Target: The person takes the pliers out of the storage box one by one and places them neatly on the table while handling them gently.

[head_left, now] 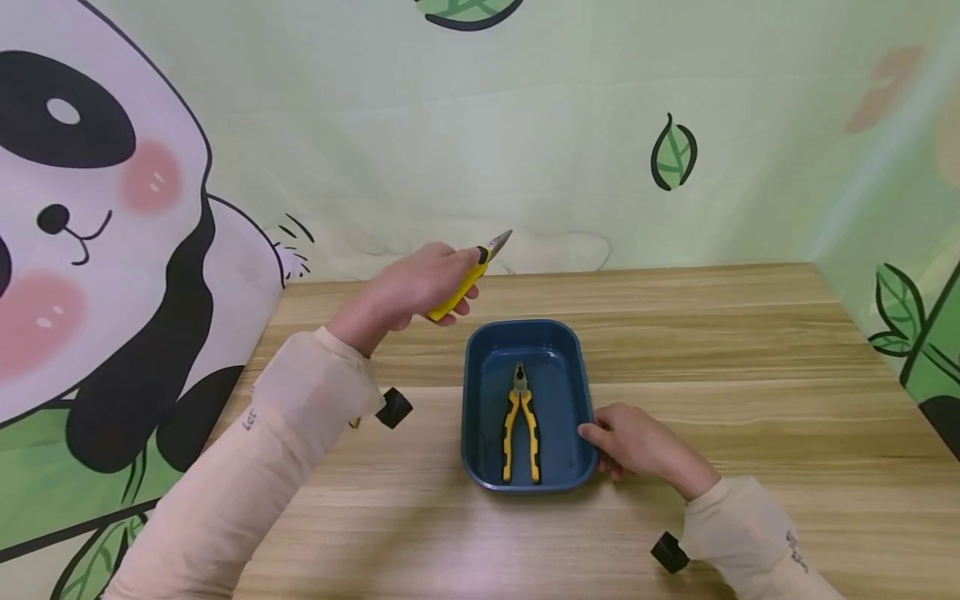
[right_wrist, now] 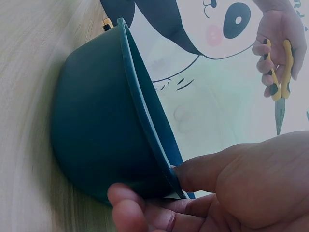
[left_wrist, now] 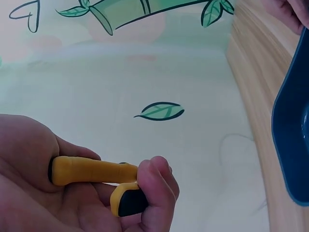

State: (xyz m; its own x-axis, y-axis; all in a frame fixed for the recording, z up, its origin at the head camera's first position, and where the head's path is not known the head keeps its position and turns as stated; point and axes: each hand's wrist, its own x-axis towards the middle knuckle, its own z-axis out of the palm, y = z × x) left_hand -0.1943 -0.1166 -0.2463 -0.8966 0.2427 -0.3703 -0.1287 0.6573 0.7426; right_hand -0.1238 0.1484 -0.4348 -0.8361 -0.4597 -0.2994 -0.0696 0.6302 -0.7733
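In the head view my left hand [head_left: 431, 287] grips long-nose pliers [head_left: 457, 292] with yellow and black handles, raised beyond the far left corner of a blue tray [head_left: 472, 400]. Their pointed metal tip aims up and to the right. The left wrist view shows the fingers curled round the pliers' handles [left_wrist: 94, 170]. At the tray's right side, my right hand [head_left: 637, 442] pinches the rim between thumb and fingers, as the right wrist view shows on the tray wall [right_wrist: 96, 116]. Inside the tray lie combination pliers [head_left: 521, 417], jaws pointing away, their yellow and black handles spread.
The tray stands on a wood-grain table [head_left: 712, 358]. A small yellow and black piece [right_wrist: 107, 24] shows beyond the tray, mostly hidden by the left sleeve in the head view. Behind the table hangs a pale green backdrop [head_left: 360, 125] with a printed panda and leaves.
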